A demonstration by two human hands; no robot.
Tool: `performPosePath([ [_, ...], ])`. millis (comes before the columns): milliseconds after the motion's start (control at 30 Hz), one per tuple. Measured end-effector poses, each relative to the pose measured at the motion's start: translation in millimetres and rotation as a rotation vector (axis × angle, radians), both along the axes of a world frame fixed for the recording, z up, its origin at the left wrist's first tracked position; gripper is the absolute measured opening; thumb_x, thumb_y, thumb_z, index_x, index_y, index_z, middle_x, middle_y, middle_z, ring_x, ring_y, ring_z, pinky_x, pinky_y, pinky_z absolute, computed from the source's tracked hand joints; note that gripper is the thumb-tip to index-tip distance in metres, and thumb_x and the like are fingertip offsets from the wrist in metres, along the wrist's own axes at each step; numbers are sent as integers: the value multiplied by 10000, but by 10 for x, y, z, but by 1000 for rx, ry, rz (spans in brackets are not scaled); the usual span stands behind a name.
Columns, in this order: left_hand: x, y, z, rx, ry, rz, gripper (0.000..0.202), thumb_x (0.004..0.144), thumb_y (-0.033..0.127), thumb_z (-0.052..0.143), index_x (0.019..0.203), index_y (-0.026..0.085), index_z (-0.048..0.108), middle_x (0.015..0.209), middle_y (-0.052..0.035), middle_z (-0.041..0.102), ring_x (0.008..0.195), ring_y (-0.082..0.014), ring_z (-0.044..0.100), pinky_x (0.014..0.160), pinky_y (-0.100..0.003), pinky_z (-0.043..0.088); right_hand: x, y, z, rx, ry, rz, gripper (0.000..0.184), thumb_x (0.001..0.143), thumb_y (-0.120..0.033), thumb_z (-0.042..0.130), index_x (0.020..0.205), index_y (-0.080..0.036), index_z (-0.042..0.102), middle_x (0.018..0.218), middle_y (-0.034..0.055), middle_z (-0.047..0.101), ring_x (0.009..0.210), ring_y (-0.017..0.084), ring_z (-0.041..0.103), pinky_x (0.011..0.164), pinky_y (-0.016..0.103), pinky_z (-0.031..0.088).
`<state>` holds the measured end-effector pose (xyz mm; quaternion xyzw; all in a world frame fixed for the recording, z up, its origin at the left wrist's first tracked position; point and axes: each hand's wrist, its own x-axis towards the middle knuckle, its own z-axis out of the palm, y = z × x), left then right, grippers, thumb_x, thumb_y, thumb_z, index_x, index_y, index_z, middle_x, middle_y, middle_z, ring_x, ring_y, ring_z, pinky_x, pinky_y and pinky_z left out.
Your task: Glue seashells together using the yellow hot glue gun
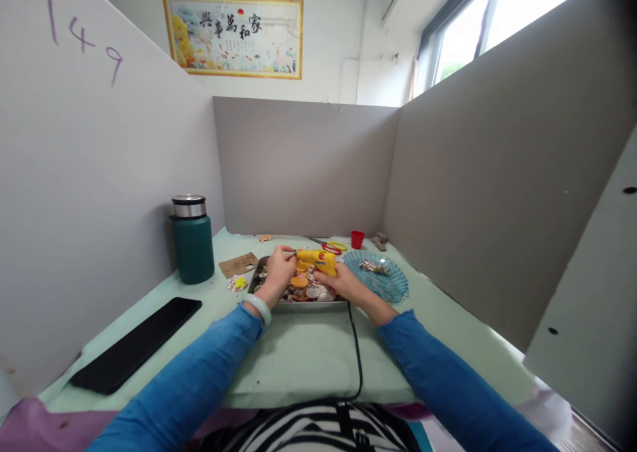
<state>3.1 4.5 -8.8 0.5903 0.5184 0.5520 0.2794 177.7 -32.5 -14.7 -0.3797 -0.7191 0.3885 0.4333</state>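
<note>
A yellow hot glue gun (318,260) is gripped in my right hand (342,282), its nozzle pointing left. My left hand (280,271) is pinched right by the nozzle tip. Whatever sits between those fingers is too small to make out. Both hands are over a shallow metal tray (308,306) filled with shells, pebbles and orange pieces (299,281). From the gun's side a black cord (359,359) runs over the front of the table.
To the left stand a green bottle (193,249), a black phone-like slab (139,343), brown card (239,265) and a flower-like piece (237,283). A blue glass plate (398,286), red cup (357,239) and scissors (334,247) lie right and behind. Grey partitions (308,166) enclose the table.
</note>
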Motion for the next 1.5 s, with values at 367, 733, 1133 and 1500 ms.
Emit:
performPosePath([
  [367,-2,12,-11,17,13,-21,275,763,130,566,1021,184,489,596,45,611,416,-97,556,433,-182,396,3,32,-31,11,15,7,333,773,-478,658,705,-169,554,424,-69,458,389,74,393,405,208,300],
  [733,10,-41,20,-5,9,-44,306,768,149,567,1063,182,492,525,59,583,429,-107,567,459,-181,413,-6,19,-14,-4,26,-33,359,741,-501,686,749,-155,587,424,-67,453,379,75,393,387,205,306],
  [1133,-3,-16,-5,25,3,-25,287,765,161,592,1039,174,508,536,50,598,419,-110,570,440,-181,407,-11,-18,18,4,19,-23,371,753,-513,673,677,-172,548,421,-65,449,385,75,391,394,209,302],
  [1500,5,-22,11,37,33,-22,246,767,161,571,1007,169,519,543,44,605,415,-109,567,435,-183,404,-14,-4,14,11,24,-33,380,745,-527,674,689,-175,542,429,-64,447,396,79,393,399,213,306],
])
